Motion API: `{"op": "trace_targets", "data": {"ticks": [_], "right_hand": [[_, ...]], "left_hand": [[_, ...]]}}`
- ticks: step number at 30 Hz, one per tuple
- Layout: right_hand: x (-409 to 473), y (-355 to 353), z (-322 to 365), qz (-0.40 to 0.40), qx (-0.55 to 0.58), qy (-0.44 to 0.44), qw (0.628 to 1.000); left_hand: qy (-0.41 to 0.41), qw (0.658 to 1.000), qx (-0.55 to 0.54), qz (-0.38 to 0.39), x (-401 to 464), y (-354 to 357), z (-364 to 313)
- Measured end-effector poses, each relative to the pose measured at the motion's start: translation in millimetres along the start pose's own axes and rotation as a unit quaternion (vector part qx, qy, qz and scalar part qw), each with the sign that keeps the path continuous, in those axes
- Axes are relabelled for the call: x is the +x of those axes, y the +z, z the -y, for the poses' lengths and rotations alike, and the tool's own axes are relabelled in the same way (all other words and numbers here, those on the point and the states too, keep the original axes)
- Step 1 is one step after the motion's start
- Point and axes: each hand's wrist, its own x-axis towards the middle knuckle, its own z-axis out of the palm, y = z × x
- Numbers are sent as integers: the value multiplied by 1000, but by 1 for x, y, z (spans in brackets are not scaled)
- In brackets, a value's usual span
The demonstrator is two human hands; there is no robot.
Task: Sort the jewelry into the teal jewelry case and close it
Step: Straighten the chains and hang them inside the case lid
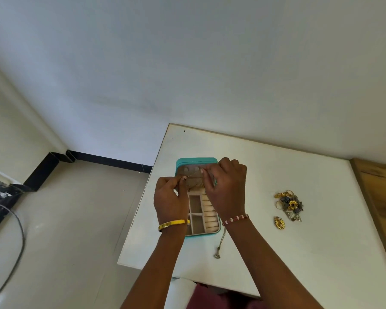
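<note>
Teal jewelry case [183,162] open on the white desk [299,253], near its left edge, lid raised at the far end, beige compartments [196,216] and ring rolls [210,214] showing in the base. Left hand [169,198] and right hand [226,188] both held over the case, fingers curled, pinching a thin chain [193,173] stretched between them in front of the lid. Yellow bangle [173,224] on the left wrist, red-and-white beaded bracelet [235,219] on the right. Cord with a small pendant [217,255] trailing on the desk just near of the case's right corner. Heap of gold and dark jewelry [289,204] well apart to the right, with one gold flower-shaped earring [279,223] just near of it.
</note>
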Motion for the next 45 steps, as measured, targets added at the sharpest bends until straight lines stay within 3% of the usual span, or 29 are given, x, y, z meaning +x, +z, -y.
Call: {"op": "trace_targets", "data": {"ticks": [9,15,18,27,33,36,42,45], "right_hand": [[-2,14,5,-9,-25,-20,999],[-1,16,12,-4,-12,7,1000],[-1,19,15,2,-17,27,999],[-4,24,27,-10,-5,175,985],[-4,24,24,19,73,264,962],[-6,22,19,10,39,211,977],[-13,18,3,-10,-73,26,997],[-19,19,-2,0,-92,-4,996]], "left_hand": [[13,996,-70,-52,1,3,6],[-28,995,-69,68,16,5,2],[-21,995,-55,85,15,5,0],[-36,996,-51,64,12,2,3],[-36,996,-45,67,11,1,4],[-36,996,-50,66,10,0,3],[-41,995,-53,76,10,-1,1],[-45,994,-50,83,11,-2,1]]}}
